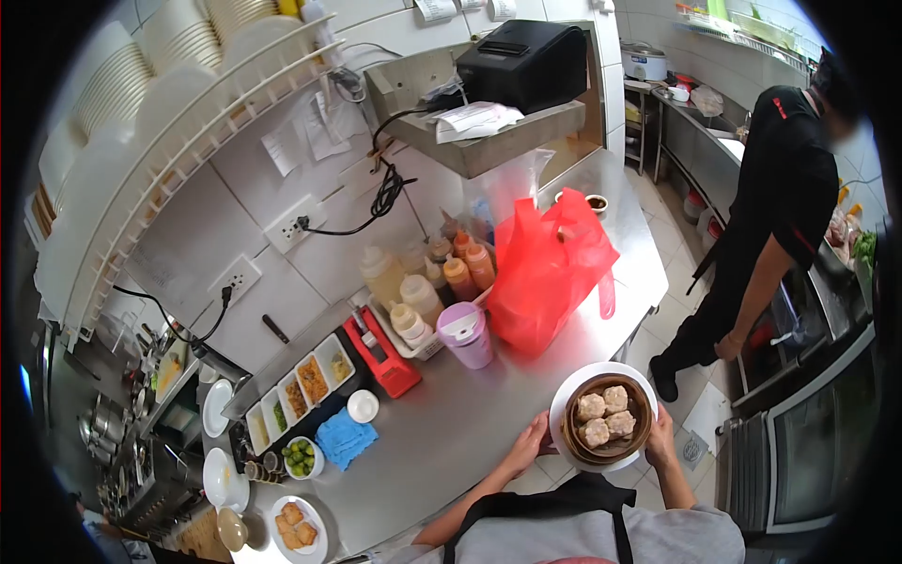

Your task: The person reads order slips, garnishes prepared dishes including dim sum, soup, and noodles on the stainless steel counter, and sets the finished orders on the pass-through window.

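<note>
Over floor tiles [665, 324], at four o'clock, my left hand [532, 444] and right hand [661, 440] clamp opposite sides of a white plate [567, 387] bearing a round brown steamer [645, 406] with four pale, lumpy dumplings [594, 432]. From the plate, a steel counter [442, 432] spreads toward nine o'clock, its edge just beside; a red bag [540, 282] stands at eleven.

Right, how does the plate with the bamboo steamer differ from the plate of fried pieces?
The steamer plate is held between the left hand and right hand; the fried-food plate rests on the steel counter. The steamer plate carries a bamboo steamer with four dumplings; the fried-food plate bears golden-brown pieces directly. Both plates are white and round.
</note>
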The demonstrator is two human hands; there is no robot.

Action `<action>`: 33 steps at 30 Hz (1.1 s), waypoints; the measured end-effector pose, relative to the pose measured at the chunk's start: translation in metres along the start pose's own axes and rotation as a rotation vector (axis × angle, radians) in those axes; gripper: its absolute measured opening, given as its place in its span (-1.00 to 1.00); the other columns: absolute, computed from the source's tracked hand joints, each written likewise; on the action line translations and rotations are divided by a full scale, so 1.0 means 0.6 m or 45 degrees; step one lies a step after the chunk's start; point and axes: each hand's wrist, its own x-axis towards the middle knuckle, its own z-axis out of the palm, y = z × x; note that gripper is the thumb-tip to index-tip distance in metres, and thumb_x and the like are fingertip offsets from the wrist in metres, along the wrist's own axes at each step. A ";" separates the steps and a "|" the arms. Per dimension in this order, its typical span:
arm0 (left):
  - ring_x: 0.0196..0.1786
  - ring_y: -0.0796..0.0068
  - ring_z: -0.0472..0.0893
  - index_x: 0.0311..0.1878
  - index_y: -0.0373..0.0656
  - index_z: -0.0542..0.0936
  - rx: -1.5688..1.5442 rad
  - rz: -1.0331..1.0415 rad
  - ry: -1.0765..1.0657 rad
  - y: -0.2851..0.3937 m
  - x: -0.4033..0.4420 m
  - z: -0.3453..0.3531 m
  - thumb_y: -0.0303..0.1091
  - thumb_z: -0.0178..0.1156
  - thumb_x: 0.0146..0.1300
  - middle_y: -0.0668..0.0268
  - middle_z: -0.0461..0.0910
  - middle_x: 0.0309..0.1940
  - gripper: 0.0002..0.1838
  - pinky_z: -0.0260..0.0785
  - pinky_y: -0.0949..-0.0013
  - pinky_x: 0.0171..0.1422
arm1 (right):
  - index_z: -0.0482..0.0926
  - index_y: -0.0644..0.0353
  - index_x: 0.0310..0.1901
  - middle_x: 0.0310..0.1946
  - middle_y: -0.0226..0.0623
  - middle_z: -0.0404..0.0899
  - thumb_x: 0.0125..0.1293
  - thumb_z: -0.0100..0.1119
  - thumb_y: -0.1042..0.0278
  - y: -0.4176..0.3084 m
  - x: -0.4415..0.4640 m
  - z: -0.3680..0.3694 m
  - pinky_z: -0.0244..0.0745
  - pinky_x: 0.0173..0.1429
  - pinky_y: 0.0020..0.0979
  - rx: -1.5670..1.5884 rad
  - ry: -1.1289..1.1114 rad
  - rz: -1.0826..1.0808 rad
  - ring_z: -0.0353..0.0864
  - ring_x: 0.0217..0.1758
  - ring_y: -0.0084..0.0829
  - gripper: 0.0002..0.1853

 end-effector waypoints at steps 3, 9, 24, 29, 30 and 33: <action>0.05 0.32 0.44 0.30 -0.11 0.07 -0.030 -0.055 -0.108 0.055 0.043 0.030 0.12 -0.34 0.32 0.11 0.39 0.05 -0.37 0.34 0.27 0.07 | 0.40 0.31 -0.10 -0.24 -0.32 0.50 0.31 -0.06 0.27 -0.023 0.085 -0.054 0.42 -0.13 -0.53 -0.018 0.065 -0.030 0.47 -0.21 -0.58 -0.73; 0.00 0.41 0.45 0.23 -0.21 0.16 -0.020 -0.112 -0.073 0.078 0.112 0.089 0.15 -0.32 0.30 0.12 0.43 0.00 -0.35 0.32 0.38 0.03 | 0.36 0.31 -0.05 -0.17 -0.33 0.47 0.28 -0.01 0.24 -0.074 0.255 -0.149 0.38 -0.06 -0.52 -0.029 0.060 -0.187 0.44 -0.14 -0.59 -0.67; -0.29 0.52 0.53 0.08 -0.19 0.36 -0.055 -0.005 0.476 0.066 0.013 0.051 0.16 -0.29 0.29 0.21 0.55 -0.24 -0.40 0.34 0.53 -0.23 | 0.29 0.33 0.05 -0.17 -0.19 0.48 0.30 -0.07 0.15 -0.033 0.648 -0.126 0.43 -0.15 -0.39 -0.216 0.086 -0.134 0.49 -0.17 -0.44 -0.57; -0.48 0.56 0.49 -0.18 -0.20 0.45 -0.179 0.249 1.281 -0.002 -0.161 -0.016 0.18 -0.23 0.26 0.32 0.51 -0.52 -0.43 0.25 0.56 -0.42 | 0.22 0.33 0.04 -0.19 -0.09 0.46 0.29 -0.08 0.14 -0.071 0.689 -0.100 0.58 -0.32 -0.19 -0.224 -0.071 0.197 0.57 -0.26 -0.23 -0.56; -0.51 0.56 0.48 -0.21 -0.19 0.45 -0.236 0.327 1.482 -0.024 -0.192 -0.029 0.16 -0.22 0.27 0.33 0.50 -0.55 -0.45 0.25 0.55 -0.43 | 0.21 0.39 0.04 -0.19 -0.03 0.44 0.28 -0.08 0.13 -0.070 0.699 -0.102 0.58 -0.33 -0.13 -0.217 -0.171 0.187 0.57 -0.25 -0.18 -0.53; -0.51 0.55 0.49 -0.20 -0.18 0.43 -0.535 0.602 1.997 -0.086 -0.272 -0.069 0.05 -0.16 0.29 0.33 0.48 -0.55 -0.56 0.30 0.51 -0.42 | 0.30 0.39 -0.14 -0.26 -0.13 0.40 0.25 -0.13 0.28 -0.050 0.735 -0.133 0.57 -0.51 -0.30 -0.392 -0.194 0.234 0.52 -0.43 -0.22 -0.70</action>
